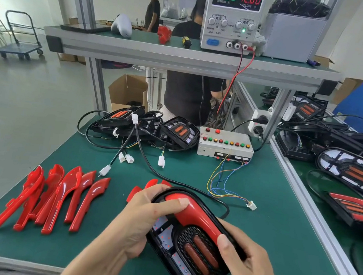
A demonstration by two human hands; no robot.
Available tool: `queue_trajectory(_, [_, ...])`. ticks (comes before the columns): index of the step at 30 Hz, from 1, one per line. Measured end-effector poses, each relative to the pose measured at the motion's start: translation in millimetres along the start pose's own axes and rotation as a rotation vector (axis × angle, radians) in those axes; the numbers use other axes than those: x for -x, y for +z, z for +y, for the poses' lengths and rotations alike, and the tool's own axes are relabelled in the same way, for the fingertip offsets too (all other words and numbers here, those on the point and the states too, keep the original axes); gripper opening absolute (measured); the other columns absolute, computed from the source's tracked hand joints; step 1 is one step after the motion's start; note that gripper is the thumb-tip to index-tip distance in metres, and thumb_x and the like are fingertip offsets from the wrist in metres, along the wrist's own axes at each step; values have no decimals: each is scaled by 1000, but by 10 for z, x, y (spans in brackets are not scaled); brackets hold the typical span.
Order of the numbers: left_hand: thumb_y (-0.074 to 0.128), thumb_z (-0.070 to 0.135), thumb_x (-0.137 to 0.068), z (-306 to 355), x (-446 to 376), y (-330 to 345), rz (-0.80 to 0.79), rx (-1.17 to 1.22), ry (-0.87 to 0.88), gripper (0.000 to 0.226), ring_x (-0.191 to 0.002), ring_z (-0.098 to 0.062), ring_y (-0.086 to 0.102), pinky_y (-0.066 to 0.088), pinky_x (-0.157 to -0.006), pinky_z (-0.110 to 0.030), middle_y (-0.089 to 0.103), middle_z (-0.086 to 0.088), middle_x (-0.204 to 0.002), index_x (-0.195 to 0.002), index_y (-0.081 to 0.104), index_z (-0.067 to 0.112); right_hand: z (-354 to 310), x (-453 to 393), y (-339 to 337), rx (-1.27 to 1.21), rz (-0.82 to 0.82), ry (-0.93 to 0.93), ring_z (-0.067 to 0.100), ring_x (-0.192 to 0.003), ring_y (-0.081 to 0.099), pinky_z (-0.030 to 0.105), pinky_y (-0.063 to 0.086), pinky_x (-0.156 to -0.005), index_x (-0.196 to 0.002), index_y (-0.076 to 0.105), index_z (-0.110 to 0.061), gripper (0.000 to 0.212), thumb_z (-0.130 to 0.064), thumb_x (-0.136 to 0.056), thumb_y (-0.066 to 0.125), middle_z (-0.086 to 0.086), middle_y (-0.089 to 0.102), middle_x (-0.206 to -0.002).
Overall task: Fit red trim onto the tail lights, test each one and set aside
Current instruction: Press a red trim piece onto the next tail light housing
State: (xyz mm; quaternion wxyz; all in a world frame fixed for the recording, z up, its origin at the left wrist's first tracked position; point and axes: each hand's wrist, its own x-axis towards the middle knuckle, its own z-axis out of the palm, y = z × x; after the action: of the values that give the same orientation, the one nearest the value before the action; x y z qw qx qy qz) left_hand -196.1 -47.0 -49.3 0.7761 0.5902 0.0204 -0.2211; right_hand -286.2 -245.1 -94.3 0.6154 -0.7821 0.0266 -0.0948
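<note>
Near the front edge of the green bench [260, 191], both hands grip a tail light [190, 251]; left hand [143, 221] and right hand [249, 265] curl around it, thumbs pressing red trim [196, 216] against it.

Red trim [196, 216] on black tail light [188, 251], green mat [271, 192]

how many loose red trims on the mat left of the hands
5, side by side in a row. More red pieces peek out behind the left hand, partly hidden.
</note>
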Motion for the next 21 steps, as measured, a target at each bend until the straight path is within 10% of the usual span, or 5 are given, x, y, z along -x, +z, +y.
queue_trajectory(21, [94,22,-63,-74,-36,-26,15,-144,113,47,-85,-28,74,60,-76,-30,77,-19,-98,-104,74,8,-10,-56,13,-54,10,28,3,-94,74,7,50,-78,-102,78,-48,24,-46,-80,67,-10,79,-99])
